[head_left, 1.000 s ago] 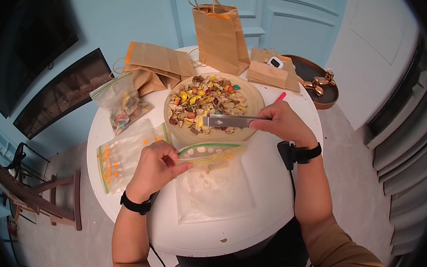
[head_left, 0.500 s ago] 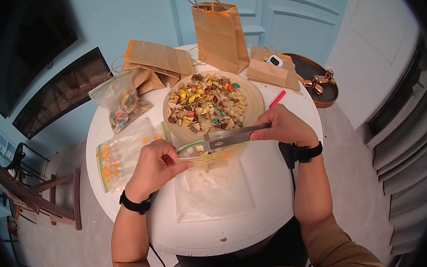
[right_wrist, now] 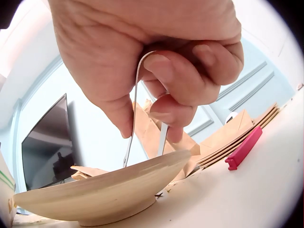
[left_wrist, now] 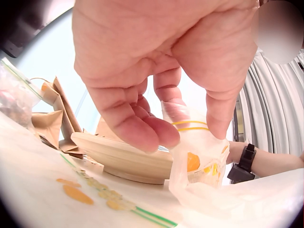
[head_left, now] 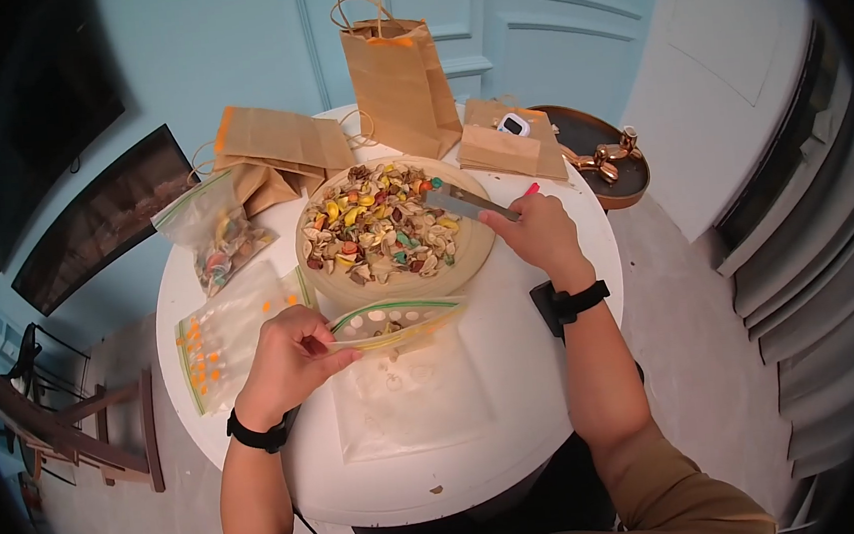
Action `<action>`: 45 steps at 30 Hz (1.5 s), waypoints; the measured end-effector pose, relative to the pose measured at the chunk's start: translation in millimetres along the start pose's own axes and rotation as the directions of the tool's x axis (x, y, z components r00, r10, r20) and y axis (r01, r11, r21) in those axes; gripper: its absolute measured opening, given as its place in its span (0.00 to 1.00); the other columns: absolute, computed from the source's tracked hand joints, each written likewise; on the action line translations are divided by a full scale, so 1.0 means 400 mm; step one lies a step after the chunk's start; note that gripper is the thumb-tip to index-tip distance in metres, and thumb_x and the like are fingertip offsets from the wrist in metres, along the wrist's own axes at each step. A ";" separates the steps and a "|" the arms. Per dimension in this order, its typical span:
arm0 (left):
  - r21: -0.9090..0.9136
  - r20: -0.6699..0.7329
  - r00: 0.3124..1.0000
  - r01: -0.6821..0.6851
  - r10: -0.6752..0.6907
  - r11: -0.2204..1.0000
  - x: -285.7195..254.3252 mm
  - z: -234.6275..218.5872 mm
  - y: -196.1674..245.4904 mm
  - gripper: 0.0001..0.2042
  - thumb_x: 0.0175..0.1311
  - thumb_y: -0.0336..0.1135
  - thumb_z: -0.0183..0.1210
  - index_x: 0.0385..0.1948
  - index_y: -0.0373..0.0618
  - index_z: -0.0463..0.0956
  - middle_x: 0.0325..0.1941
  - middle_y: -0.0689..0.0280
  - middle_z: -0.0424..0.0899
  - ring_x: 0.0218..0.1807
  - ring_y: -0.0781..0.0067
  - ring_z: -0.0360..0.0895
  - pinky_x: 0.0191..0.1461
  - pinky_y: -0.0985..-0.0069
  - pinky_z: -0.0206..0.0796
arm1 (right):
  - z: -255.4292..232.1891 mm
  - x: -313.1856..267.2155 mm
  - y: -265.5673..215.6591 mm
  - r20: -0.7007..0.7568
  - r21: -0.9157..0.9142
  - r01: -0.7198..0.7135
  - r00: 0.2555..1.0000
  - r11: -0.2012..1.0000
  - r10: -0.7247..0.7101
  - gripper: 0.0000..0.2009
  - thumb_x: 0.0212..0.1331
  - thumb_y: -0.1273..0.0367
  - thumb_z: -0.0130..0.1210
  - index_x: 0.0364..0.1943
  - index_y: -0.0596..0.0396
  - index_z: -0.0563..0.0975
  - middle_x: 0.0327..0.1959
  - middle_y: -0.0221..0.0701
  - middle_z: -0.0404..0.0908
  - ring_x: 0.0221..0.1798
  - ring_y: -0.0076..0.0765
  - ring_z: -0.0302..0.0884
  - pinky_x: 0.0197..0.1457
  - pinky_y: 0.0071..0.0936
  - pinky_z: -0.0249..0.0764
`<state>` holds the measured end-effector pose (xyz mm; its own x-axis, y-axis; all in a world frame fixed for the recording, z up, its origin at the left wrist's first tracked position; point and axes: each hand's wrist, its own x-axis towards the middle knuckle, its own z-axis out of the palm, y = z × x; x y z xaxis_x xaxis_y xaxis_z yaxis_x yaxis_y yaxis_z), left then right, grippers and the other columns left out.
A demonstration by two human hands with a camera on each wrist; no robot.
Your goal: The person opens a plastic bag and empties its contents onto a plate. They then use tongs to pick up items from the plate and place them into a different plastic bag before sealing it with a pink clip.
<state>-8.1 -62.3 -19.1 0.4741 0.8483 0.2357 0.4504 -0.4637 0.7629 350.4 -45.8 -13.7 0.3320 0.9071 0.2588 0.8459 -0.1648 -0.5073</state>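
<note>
My left hand point(head_left: 289, 363) pinches the near edge of a clear zip bag point(head_left: 413, 404) between thumb and fingers, and the bag's mouth gapes. A few dried pieces point(head_left: 389, 327) show inside that mouth. Farther back, my right hand point(head_left: 543, 238) grips metal tongs point(head_left: 464, 206) over the right side of a shallow wooden bowl point(head_left: 484, 247). Dried petals and colourful potpourri point(head_left: 373, 221) fill the bowl. In the right wrist view the two arms of the tongs point(right_wrist: 135, 114) stand apart, and the bowl's rim hides their tips.
A zip bag of potpourri point(head_left: 230, 244) leans at the left, with flat zip bags point(head_left: 236, 327) before it. Brown paper bags point(head_left: 398, 89) stand and lie along the back. A pink clip point(right_wrist: 244, 148) lies right of the bowl. A white timer point(head_left: 513, 125) sits on folded paper bags point(head_left: 499, 156).
The tongs went from over the potpourri into the zip bag's mouth, then back to the bowl's right side. The left hand keeps its grip on the bag. The head view has shifted slightly.
</note>
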 end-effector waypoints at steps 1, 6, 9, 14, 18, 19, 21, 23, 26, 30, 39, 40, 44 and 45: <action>-0.011 -0.009 1.000 -0.006 0.006 1.000 0.000 0.001 -0.001 0.15 0.47 0.26 0.77 0.21 0.38 0.73 0.30 0.66 0.78 0.26 0.82 0.73 0.29 0.82 0.69 | 0.001 0.002 0.001 -0.009 -0.001 -0.010 1.000 1.000 0.010 0.27 0.57 0.46 0.63 0.18 0.58 0.80 0.17 0.37 0.80 0.24 0.46 0.81 0.30 0.40 0.75; -0.025 -0.013 1.000 -0.013 0.013 1.000 0.000 0.003 -0.001 0.16 0.48 0.28 0.77 0.21 0.37 0.73 0.29 0.66 0.78 0.25 0.81 0.73 0.29 0.81 0.69 | 0.022 0.014 -0.010 -0.060 -0.053 -0.025 0.998 0.998 0.021 0.26 0.59 0.46 0.61 0.23 0.58 0.83 0.21 0.41 0.82 0.28 0.48 0.83 0.32 0.42 0.77; -0.030 0.000 1.000 -0.006 0.006 1.000 0.000 0.003 -0.001 0.15 0.48 0.27 0.77 0.21 0.38 0.73 0.31 0.66 0.78 0.27 0.82 0.73 0.30 0.82 0.69 | 0.035 0.020 -0.027 -0.092 -0.103 0.011 0.996 0.995 -0.021 0.25 0.59 0.46 0.60 0.26 0.58 0.84 0.23 0.42 0.83 0.29 0.48 0.83 0.33 0.42 0.77; -0.030 0.020 1.000 0.013 -0.012 0.999 -0.001 0.001 -0.002 0.14 0.48 0.25 0.76 0.22 0.39 0.74 0.34 0.67 0.78 0.29 0.84 0.74 0.32 0.84 0.70 | 0.075 0.028 -0.051 -0.108 -0.234 0.082 0.988 0.969 -0.109 0.26 0.59 0.45 0.60 0.26 0.56 0.84 0.22 0.39 0.83 0.31 0.47 0.84 0.35 0.43 0.78; -0.033 -0.003 1.000 -0.016 0.016 0.999 0.000 0.005 0.003 0.16 0.48 0.28 0.77 0.21 0.37 0.73 0.29 0.66 0.77 0.25 0.81 0.73 0.29 0.81 0.69 | 0.072 0.026 -0.073 -0.012 -0.222 0.103 0.994 0.970 -0.108 0.24 0.57 0.46 0.63 0.28 0.56 0.85 0.27 0.41 0.83 0.32 0.47 0.85 0.34 0.42 0.79; -0.038 -0.005 1.000 -0.015 0.015 0.999 0.000 0.006 0.001 0.16 0.48 0.28 0.77 0.21 0.37 0.73 0.29 0.66 0.77 0.25 0.81 0.73 0.29 0.81 0.69 | 0.073 0.022 -0.073 -0.001 -0.225 0.127 0.991 0.966 -0.131 0.23 0.57 0.47 0.63 0.28 0.56 0.85 0.27 0.41 0.83 0.32 0.47 0.85 0.34 0.42 0.79; -0.039 -0.005 1.000 -0.016 0.016 0.999 0.000 0.006 -0.001 0.16 0.48 0.28 0.77 0.21 0.37 0.73 0.29 0.66 0.77 0.25 0.81 0.73 0.28 0.81 0.69 | 0.075 0.018 -0.074 0.009 -0.226 0.159 0.987 0.961 -0.162 0.23 0.57 0.47 0.64 0.28 0.56 0.85 0.27 0.41 0.83 0.32 0.47 0.84 0.34 0.42 0.79; -0.033 -0.002 1.000 -0.020 0.020 0.999 0.000 0.005 -0.002 0.16 0.48 0.29 0.77 0.21 0.38 0.73 0.29 0.66 0.77 0.25 0.81 0.73 0.28 0.81 0.69 | 0.073 0.016 -0.072 0.008 -0.228 0.178 0.983 0.957 -0.181 0.22 0.56 0.49 0.65 0.29 0.55 0.85 0.27 0.42 0.83 0.32 0.47 0.84 0.34 0.42 0.78; -0.006 0.005 1.000 -0.031 0.031 1.000 0.000 0.002 -0.006 0.17 0.47 0.29 0.77 0.21 0.38 0.73 0.28 0.65 0.77 0.24 0.80 0.73 0.28 0.81 0.69 | 0.068 0.014 -0.068 0.002 -0.223 0.202 0.978 0.953 -0.207 0.20 0.56 0.50 0.65 0.28 0.55 0.85 0.26 0.42 0.83 0.31 0.47 0.84 0.33 0.42 0.78; 0.009 0.022 1.000 -0.018 0.018 1.000 -0.001 -0.003 0.002 0.15 0.47 0.25 0.77 0.22 0.38 0.73 0.34 0.66 0.78 0.29 0.83 0.75 0.32 0.84 0.70 | 0.084 0.018 -0.047 -0.051 -0.216 0.235 0.967 0.948 -0.251 0.20 0.58 0.51 0.64 0.28 0.55 0.85 0.24 0.41 0.82 0.31 0.48 0.83 0.33 0.43 0.77; -0.001 0.031 0.999 -0.016 0.016 1.000 -0.001 -0.005 -0.005 0.15 0.47 0.26 0.77 0.23 0.38 0.73 0.35 0.65 0.78 0.30 0.83 0.75 0.32 0.84 0.71 | 0.057 0.017 -0.040 -0.039 -0.103 0.194 0.979 0.976 -0.199 0.21 0.59 0.50 0.63 0.27 0.55 0.84 0.21 0.39 0.82 0.30 0.47 0.82 0.33 0.43 0.76; -0.001 0.030 0.999 -0.015 0.015 1.000 -0.001 -0.005 -0.005 0.15 0.47 0.26 0.77 0.23 0.38 0.73 0.35 0.65 0.78 0.30 0.83 0.75 0.32 0.84 0.71 | 0.060 0.019 -0.032 -0.061 -0.100 0.194 0.978 0.976 -0.201 0.21 0.58 0.50 0.63 0.26 0.56 0.84 0.19 0.38 0.81 0.28 0.47 0.81 0.33 0.42 0.76; -0.011 0.033 0.999 -0.009 0.010 1.000 -0.001 -0.003 -0.008 0.15 0.48 0.26 0.77 0.23 0.38 0.73 0.35 0.65 0.78 0.30 0.83 0.75 0.32 0.85 0.71 | 0.052 0.016 -0.034 -0.027 -0.083 0.156 0.987 0.984 -0.159 0.23 0.57 0.48 0.64 0.24 0.57 0.83 0.17 0.36 0.80 0.25 0.46 0.81 0.32 0.41 0.76; -0.016 0.017 1.000 -0.021 0.021 1.000 -0.001 -0.001 -0.007 0.16 0.47 0.27 0.77 0.22 0.38 0.73 0.33 0.65 0.78 0.28 0.82 0.75 0.31 0.83 0.71 | 0.051 0.013 -0.037 -0.018 -0.094 0.170 0.985 0.981 -0.172 0.24 0.57 0.48 0.64 0.24 0.57 0.83 0.17 0.36 0.81 0.26 0.46 0.81 0.32 0.41 0.76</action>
<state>-10.1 -61.2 -21.1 0.4967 0.8337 0.2413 0.4281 -0.4772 0.7675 331.1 -30.8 -21.4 0.1890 0.9147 0.3571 0.9253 -0.0441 -0.3767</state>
